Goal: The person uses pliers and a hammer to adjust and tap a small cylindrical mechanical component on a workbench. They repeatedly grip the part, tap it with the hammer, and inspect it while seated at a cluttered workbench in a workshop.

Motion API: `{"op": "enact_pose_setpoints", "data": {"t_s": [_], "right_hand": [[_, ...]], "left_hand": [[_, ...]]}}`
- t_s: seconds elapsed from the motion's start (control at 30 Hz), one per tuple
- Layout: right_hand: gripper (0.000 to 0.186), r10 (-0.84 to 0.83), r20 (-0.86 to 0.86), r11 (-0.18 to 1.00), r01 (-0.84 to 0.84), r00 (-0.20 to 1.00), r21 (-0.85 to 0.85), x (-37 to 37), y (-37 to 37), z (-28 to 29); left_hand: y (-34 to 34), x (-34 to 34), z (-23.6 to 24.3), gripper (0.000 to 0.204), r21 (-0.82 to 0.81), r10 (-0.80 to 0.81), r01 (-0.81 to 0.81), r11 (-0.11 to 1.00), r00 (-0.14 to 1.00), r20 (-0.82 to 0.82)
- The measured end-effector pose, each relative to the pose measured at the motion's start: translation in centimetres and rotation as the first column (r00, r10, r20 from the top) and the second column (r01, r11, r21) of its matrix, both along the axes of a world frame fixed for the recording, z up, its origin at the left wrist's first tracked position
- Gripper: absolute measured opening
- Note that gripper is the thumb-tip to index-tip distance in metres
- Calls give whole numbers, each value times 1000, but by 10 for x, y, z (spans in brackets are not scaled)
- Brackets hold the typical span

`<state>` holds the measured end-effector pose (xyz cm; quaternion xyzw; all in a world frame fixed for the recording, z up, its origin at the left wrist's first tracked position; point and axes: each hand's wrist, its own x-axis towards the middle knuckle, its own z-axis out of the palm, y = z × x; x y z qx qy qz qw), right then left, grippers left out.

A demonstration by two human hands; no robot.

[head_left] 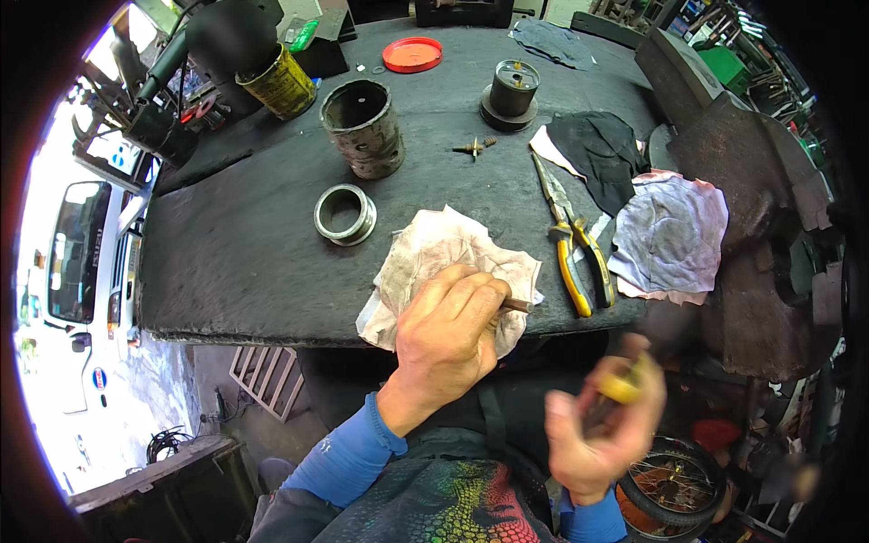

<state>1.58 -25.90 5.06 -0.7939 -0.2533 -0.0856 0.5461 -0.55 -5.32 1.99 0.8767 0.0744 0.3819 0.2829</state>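
My left hand (448, 330) is closed over a stained pale rag (416, 249) at the bench's front edge. From between its fingers the end of a short brownish metal rod (518, 306) sticks out; the rest is hidden. Off the bench to the right, my right hand (602, 421) is smeared by motion. Its fingers curl round a dark thing with a yellow band (623, 387), too blurred to name. Yellow-and-black long-nose pliers (572, 237) lie on the bench, right of the rag. Beyond the rag, to the left, is a flanged metal ring (369, 224).
Farther back stand a worn metal cylinder (376, 145), a yellow tin (281, 86) and a dark round part (516, 86). A small brass fitting (474, 148) lies nearby, with a red lid (412, 54) behind. Black cloth (597, 154) and a greyish rag (674, 231) lie at right.
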Motion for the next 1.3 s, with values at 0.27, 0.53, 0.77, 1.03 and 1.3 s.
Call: {"op": "enact_pose_setpoints", "data": {"t_s": [0.27,0.53,0.77,1.03,1.3], "right_hand": [[79,72,-130,948,-108,989,-299,-4,24,-11],[100,85,30,989,-81,996,-120,-16,24,-25],[96,84,-62,988,-76,995,131,-24,4,-9],[91,78,-212,952,-136,974,-273,-10,22,-45],[104,-2,-31,1000,3,1000,29,-32,-5,-45]], "left_hand": [[-3,-3,0,22,-19,36,-36,999,999,12],[-1,-1,0,28,54,12,-11,998,1000,-2],[2,-4,-7,34,95,27,-26,995,1000,-5],[-1,-2,0,28,98,27,-24,995,999,-25],[1,-5,0,32,68,16,-17,998,1000,18]]}}
